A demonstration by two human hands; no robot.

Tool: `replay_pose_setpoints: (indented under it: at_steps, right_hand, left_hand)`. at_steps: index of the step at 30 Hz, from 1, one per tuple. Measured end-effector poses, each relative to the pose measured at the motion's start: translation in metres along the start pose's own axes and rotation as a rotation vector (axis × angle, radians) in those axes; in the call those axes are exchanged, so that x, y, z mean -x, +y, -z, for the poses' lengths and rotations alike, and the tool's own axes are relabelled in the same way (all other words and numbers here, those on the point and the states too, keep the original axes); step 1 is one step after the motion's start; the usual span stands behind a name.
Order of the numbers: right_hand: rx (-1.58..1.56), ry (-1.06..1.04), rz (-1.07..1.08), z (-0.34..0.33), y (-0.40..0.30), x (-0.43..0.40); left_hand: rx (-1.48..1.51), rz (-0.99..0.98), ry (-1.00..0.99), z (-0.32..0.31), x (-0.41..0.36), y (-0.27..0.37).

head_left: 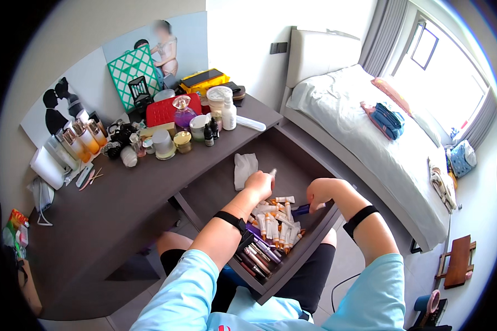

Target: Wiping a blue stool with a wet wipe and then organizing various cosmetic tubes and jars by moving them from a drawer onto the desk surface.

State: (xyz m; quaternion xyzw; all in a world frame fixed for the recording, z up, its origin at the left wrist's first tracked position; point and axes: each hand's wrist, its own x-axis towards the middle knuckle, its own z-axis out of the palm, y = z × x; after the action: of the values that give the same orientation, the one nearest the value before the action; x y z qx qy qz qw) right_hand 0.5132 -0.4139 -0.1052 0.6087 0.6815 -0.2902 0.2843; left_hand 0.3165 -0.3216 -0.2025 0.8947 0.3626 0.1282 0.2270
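My left hand (260,185) is closed around a small white tube (273,171), whose end sticks out past the fingers. It is above the open desk drawer (207,192), beside a crumpled white tissue or pouch (245,167). My right hand (318,193) reaches over the drawer's right side. Its fingers are at a dark purple item (301,210), with a white end showing on their other side; whether they grip it is unclear. Between my hands and nearer to me lies a heap of small white tubes with orange tips (275,225). Cosmetic pencils and tubes (254,260) fill the drawer's near corner.
Bottles and jars, among them a purple perfume bottle (184,112) and a white pump bottle (229,113), crowd the back of the desk (120,215). A red case (165,109) lies behind them. To the right stands a bed (356,124) with folded clothes (385,121).
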Motion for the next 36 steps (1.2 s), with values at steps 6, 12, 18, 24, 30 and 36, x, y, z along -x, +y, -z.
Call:
replay_pose_setpoints:
  at_steps: [6, 12, 18, 24, 30, 36]
  right_hand:
    - [-0.257, 0.395, 0.094, 0.059, -0.019, 0.009]
    - [-0.651, 0.952, 0.316, 0.111, -0.06, -0.029]
    - [-0.65, 1.101, 0.202, 0.151, -0.116, -0.073]
    - [-0.674, 1.038, 0.219, 0.155, -0.121, -0.1]
    - [-0.717, 1.025, 0.298, 0.146, -0.122, -0.106]
    - [-0.747, 1.066, 0.38, 0.138, -0.104, -0.096]
  left_hand:
    - [0.209, -0.071, 0.54, 0.043, 0.0, 0.006]
    - [0.328, 0.159, 1.013, 0.089, 0.015, 0.002]
    - [0.169, 0.132, 1.13, 0.092, 0.015, -0.024]
    - [0.342, 0.191, 1.085, 0.089, 0.01, -0.023]
    - [0.269, 0.208, 1.091, 0.089, 0.01, -0.029]
    - [0.334, 0.22, 1.027, 0.09, 0.005, -0.029]
